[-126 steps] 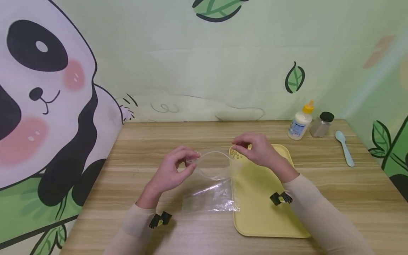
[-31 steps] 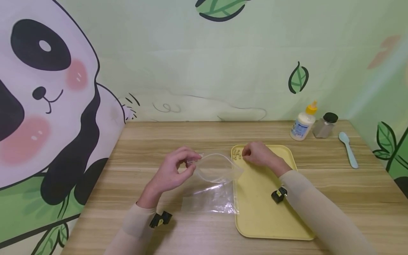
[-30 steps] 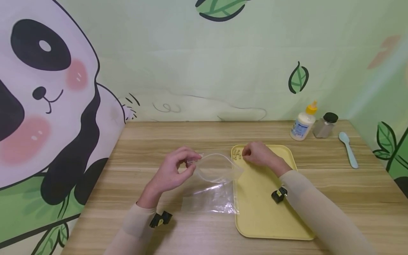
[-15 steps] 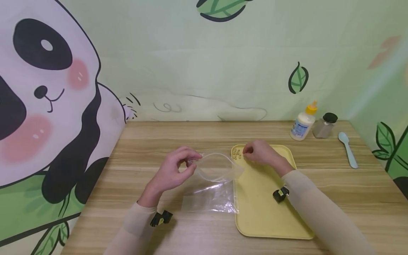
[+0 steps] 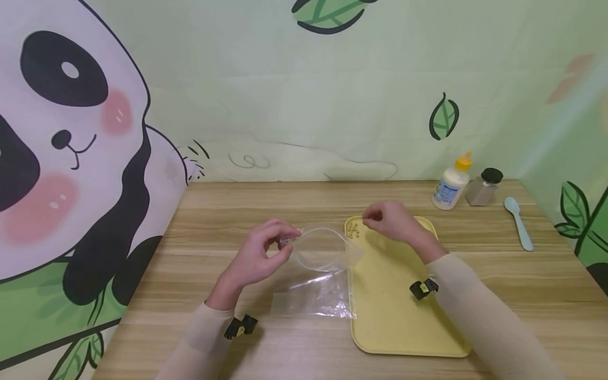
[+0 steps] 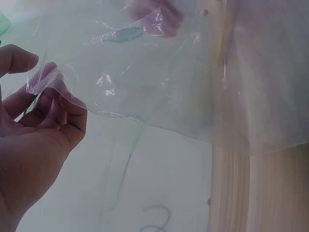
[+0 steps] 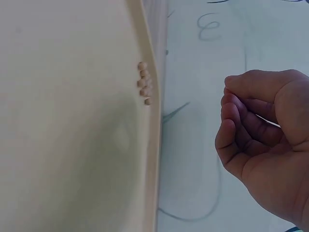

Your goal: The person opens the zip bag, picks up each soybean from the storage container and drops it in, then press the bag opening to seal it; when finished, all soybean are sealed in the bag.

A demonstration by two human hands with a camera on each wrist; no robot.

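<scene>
It looks like a playroom, judging by its decor: on the pale-green walls [image 5: 266, 79], a cartoon panda [image 5: 95, 153] spreads left of the left hand [image 5: 256, 253] and a drawn leaf [image 5: 444, 120] shows beyond the right hand [image 5: 391, 220]; a wood-grain table [image 5: 171, 295] lies beneath both.

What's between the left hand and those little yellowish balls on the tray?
The open mouth of the clear plastic bag; the head view shows this.

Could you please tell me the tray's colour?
The tray is yellow, clearest in the head view.
</scene>
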